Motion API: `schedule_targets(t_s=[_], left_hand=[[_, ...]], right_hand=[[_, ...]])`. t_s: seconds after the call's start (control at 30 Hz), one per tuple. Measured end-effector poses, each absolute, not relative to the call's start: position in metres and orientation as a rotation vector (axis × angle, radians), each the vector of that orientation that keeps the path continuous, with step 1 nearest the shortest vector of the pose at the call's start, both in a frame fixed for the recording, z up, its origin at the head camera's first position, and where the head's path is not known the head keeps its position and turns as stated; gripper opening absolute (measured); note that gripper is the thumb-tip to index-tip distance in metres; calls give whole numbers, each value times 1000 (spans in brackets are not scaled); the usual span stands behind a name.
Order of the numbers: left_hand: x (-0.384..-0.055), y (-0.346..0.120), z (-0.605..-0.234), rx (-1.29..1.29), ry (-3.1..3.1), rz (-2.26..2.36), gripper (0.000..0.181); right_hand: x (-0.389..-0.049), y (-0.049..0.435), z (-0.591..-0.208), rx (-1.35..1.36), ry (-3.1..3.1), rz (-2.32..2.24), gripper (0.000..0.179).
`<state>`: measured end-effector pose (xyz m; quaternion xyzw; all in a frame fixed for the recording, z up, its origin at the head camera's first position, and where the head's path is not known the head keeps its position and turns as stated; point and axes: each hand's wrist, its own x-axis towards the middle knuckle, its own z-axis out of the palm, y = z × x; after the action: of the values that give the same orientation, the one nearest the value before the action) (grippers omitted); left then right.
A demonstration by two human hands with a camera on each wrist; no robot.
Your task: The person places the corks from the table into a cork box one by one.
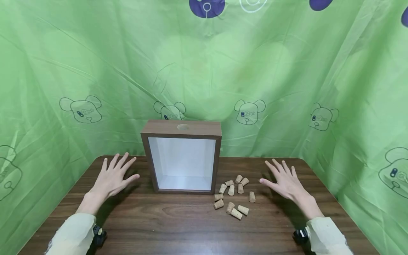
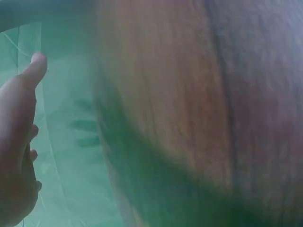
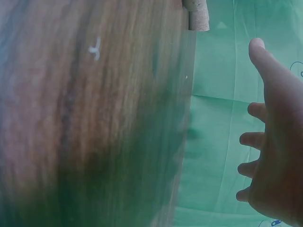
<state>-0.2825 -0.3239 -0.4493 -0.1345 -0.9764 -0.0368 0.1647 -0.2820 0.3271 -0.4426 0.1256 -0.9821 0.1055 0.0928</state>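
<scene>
My left hand [image 1: 112,179] hovers over the table left of a wooden-framed box, its fingers spread and holding nothing. On the other side, my right hand [image 1: 285,180] is likewise spread and holds nothing, to the right of several corks [image 1: 240,188]. The box [image 1: 181,131] stands upright, with a brown frame, a pale inside behind its front and a round hole [image 1: 183,127] in its top. Some corks lie on their sides and others stand on end. In the right wrist view, a cork [image 3: 199,16] shows at the top edge, beyond the thumb.
The dark brown wooden table [image 1: 178,226] has rounded far corners. Behind it and along both sides hangs a green curtain [image 1: 204,71] with printed bear heads. Dark wrist cameras sit below the left sleeve [image 1: 74,232] and the right sleeve [image 1: 326,233].
</scene>
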Motion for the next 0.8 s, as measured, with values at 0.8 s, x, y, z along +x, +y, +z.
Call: schedule_targets(t_s=[0.8], left_hand=[[-271,-255,-346,-654,-2053,-1411,43]], right_hand=[[-265,307,-435,704,-2671,679,27]])
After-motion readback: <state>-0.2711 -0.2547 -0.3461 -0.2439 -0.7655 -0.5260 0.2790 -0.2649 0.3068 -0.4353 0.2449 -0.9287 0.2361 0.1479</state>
